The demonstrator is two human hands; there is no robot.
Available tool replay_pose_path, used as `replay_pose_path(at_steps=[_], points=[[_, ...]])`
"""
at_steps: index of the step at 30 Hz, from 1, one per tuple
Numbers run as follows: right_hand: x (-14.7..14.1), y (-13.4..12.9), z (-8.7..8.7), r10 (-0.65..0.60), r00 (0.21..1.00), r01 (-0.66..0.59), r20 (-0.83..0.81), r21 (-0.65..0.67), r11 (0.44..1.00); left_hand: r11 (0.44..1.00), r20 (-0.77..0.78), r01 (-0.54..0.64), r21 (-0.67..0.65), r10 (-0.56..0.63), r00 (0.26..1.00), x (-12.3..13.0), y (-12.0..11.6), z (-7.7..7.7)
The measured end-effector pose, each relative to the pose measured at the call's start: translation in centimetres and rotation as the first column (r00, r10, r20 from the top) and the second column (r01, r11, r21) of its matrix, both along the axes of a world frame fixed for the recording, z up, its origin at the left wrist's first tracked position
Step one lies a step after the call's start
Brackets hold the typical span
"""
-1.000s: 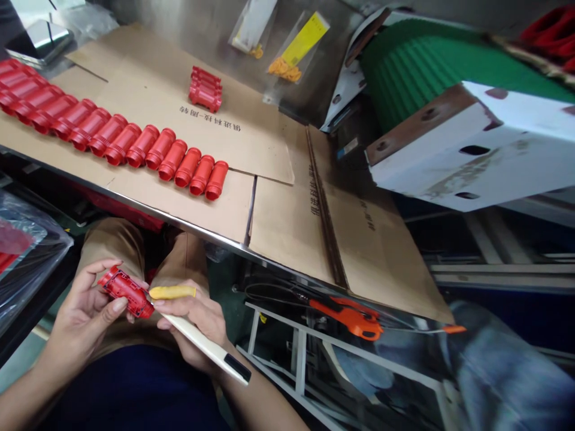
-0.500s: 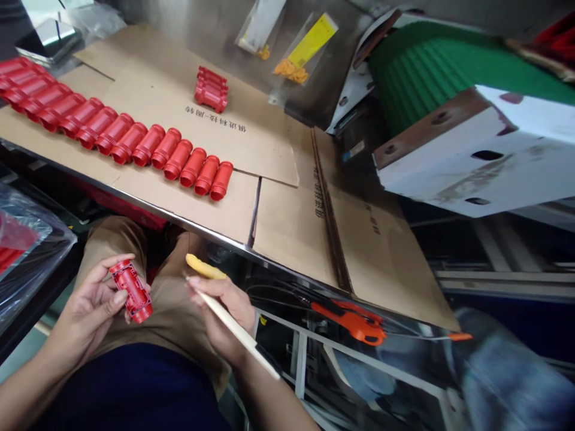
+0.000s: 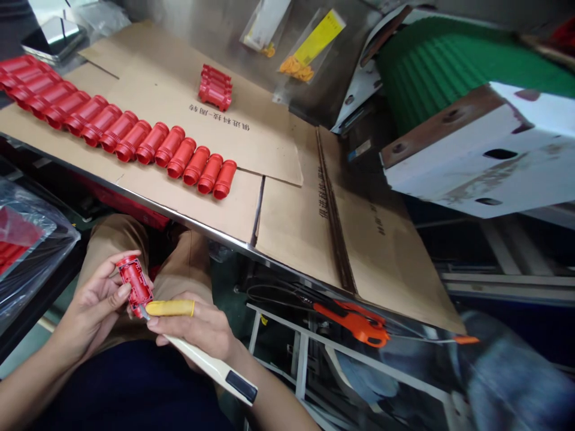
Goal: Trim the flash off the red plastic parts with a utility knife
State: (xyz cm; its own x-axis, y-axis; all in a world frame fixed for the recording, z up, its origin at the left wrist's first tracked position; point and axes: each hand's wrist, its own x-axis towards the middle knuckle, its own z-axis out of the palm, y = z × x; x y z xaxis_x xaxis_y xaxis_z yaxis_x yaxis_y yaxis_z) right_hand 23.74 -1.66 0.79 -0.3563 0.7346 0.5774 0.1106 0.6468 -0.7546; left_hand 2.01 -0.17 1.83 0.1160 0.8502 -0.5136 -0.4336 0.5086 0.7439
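Note:
Over my lap, my left hand [image 3: 96,305] holds a red plastic cylinder part [image 3: 136,282] between thumb and fingers, its cut-out side tilted up toward me. My right hand [image 3: 204,329] is closed round a slim white-handled knife [image 3: 202,362] with a dark inset near its rear end. Its short grey tip meets the lower end of the red part. A yellow finger cot [image 3: 173,307] covers the right index finger, which lies along the tool close to the part. The other fingers of that hand are partly hidden behind the handle.
A long row of red cylinder parts [image 3: 148,142] lies on the cardboard-covered table [image 3: 287,230]; a few more red pieces [image 3: 215,87] sit farther back. Bags with yellow finger cots [image 3: 296,67] lie behind. An orange-handled tool [image 3: 354,323] hangs below the table edge. A white-and-green bin [image 3: 471,155] stands right.
My right hand has moved left with the knife, bringing its tip from apart to the lower end of the red part. My left hand still holds the part, and the view has shifted slightly.

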Motion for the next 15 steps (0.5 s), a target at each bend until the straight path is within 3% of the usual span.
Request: replay_pose_path(at_steps=[7,12,15], points=[[0.0,-0.3,-1.0,-0.046,0.99,0.035,0.13,0.082,0.996,0.997,0.019,0.068,0.032,-0.069,0.997,-0.8,0.1,-1.1],[-0.2,0.4,-0.5,-0.255,0.963,0.24,-0.086,-0.15,0.959,0.986,-0.13,0.063,0.152,-0.043,0.991,-0.8,-0.5,-1.3],[-1.3,0.6,-0.1,-0.305,0.947,0.273,-0.105,-0.241,0.931,0.983,-0.219,0.06,0.175,-0.021,0.975,-0.7,-1.1,-1.6]])
